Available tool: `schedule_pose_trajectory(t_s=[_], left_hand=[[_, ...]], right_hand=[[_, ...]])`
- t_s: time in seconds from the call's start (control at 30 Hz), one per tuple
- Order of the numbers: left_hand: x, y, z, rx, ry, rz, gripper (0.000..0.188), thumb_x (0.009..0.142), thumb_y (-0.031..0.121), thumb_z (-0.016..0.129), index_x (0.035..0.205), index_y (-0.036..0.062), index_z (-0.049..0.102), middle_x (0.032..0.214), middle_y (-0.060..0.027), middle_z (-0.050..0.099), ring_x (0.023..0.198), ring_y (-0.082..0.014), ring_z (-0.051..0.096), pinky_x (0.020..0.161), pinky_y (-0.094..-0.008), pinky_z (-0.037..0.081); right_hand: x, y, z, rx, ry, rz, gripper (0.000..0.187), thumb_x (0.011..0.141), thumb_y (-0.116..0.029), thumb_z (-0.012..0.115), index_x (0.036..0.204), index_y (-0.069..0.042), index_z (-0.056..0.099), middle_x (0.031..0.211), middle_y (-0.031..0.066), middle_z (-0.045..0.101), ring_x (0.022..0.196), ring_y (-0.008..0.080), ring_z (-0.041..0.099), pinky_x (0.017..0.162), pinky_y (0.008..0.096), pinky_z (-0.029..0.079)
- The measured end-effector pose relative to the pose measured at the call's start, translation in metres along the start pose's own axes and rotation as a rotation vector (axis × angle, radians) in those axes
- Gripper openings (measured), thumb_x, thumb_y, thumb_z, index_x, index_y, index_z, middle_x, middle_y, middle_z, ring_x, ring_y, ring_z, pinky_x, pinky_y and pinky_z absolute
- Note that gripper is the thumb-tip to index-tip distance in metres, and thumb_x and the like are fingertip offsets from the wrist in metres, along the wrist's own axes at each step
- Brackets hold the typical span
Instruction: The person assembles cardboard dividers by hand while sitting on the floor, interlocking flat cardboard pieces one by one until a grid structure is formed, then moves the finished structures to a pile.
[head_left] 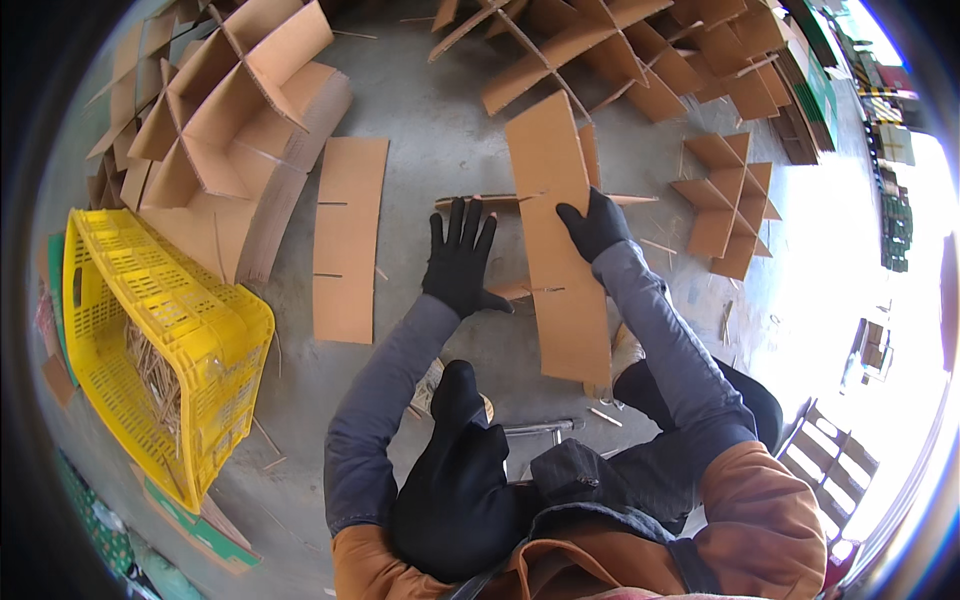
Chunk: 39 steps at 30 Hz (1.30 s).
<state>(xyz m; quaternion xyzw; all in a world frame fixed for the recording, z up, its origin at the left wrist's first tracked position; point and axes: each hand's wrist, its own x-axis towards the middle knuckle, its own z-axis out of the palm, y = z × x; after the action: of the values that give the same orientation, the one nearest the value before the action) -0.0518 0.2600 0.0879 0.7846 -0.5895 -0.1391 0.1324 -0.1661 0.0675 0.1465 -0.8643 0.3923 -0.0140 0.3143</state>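
My right hand, in a black glove, grips the right edge of a long slotted cardboard strip, thumb on its face. Cross strips run behind it at its slots, and another upright piece shows past its upper right edge. Whether the slots are fully locked together is hidden. My left hand is gloved too, its fingers spread and some fingertips bare. It holds nothing and hovers by the left end of the upper cross strip. A loose slotted strip lies flat on the floor to its left.
Assembled cardboard dividers crowd the far side. More sit at the far left on a stack of flat cardboard. A small divider stands at right. A yellow crate with cardboard scraps lies tipped at left. Scraps litter the grey floor.
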Motion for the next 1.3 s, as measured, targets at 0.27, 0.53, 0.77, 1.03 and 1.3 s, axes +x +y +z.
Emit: schedule_pose_trajectory(t_s=[0.27, 0.53, 0.77, 1.03, 1.3], left_hand=[[0.013, -0.002, -0.010, 0.080, -0.079, -0.035, 0.128, 0.038, 0.077, 0.066, 0.139, 0.0065, 0.029, 0.148, -0.0236, 0.005, 0.136, -0.0424, 0.004, 0.099, -0.0664, 0.013], [0.002, -0.001, -0.003, 0.021, -0.066, -0.048, 0.125, 0.037, 0.074, 0.069, 0.137, 0.0082, 0.033, 0.148, -0.0212, 0.007, 0.137, -0.0396, 0.007, 0.099, -0.0657, 0.017], [-0.002, -0.007, 0.003, -0.036, -0.021, -0.056, 0.118, 0.040, 0.070, 0.072, 0.136, 0.0098, 0.036, 0.149, -0.0187, 0.008, 0.137, -0.0371, 0.008, 0.100, -0.0638, 0.018], [0.003, -0.003, 0.006, 0.073, -0.078, -0.110, 0.105, 0.050, 0.062, 0.072, 0.135, 0.0117, 0.038, 0.149, -0.0163, 0.010, 0.137, -0.0347, 0.012, 0.101, -0.0633, 0.017], [0.038, -0.023, -0.045, -0.021, -0.113, -0.085, 0.061, 0.071, 0.022, 0.069, 0.125, 0.0090, 0.043, 0.120, -0.0109, 0.049, 0.113, -0.0240, 0.046, 0.097, -0.0441, 0.035]], right_hand=[[0.010, -0.009, 0.009, -0.034, 0.094, 0.074, 0.034, 0.079, -0.030, 0.057, 0.100, -0.003, 0.058, 0.095, 0.0223, 0.062, 0.092, 0.0392, 0.058, 0.079, 0.0441, 0.046], [0.008, -0.005, 0.028, -0.140, 0.013, 0.070, 0.036, 0.079, -0.029, 0.056, 0.105, -0.004, 0.058, 0.095, 0.0209, 0.063, 0.092, 0.0408, 0.057, 0.080, 0.0465, 0.046], [0.009, 0.003, 0.044, -0.214, -0.140, -0.041, 0.033, 0.080, -0.028, 0.056, 0.096, 0.001, 0.053, 0.091, 0.0268, 0.061, 0.089, 0.0425, 0.057, 0.078, 0.0479, 0.046], [-0.034, -0.016, 0.110, -0.271, 0.008, 0.249, 0.029, 0.087, -0.033, 0.048, 0.101, -0.008, 0.046, 0.077, 0.0229, 0.063, 0.071, 0.0442, 0.060, 0.064, 0.0537, 0.047], [-0.036, -0.023, 0.108, -0.196, -0.080, 0.182, 0.029, 0.089, -0.036, 0.045, 0.101, -0.011, 0.049, 0.086, 0.0216, 0.064, 0.078, 0.0424, 0.061, 0.067, 0.0519, 0.046]])
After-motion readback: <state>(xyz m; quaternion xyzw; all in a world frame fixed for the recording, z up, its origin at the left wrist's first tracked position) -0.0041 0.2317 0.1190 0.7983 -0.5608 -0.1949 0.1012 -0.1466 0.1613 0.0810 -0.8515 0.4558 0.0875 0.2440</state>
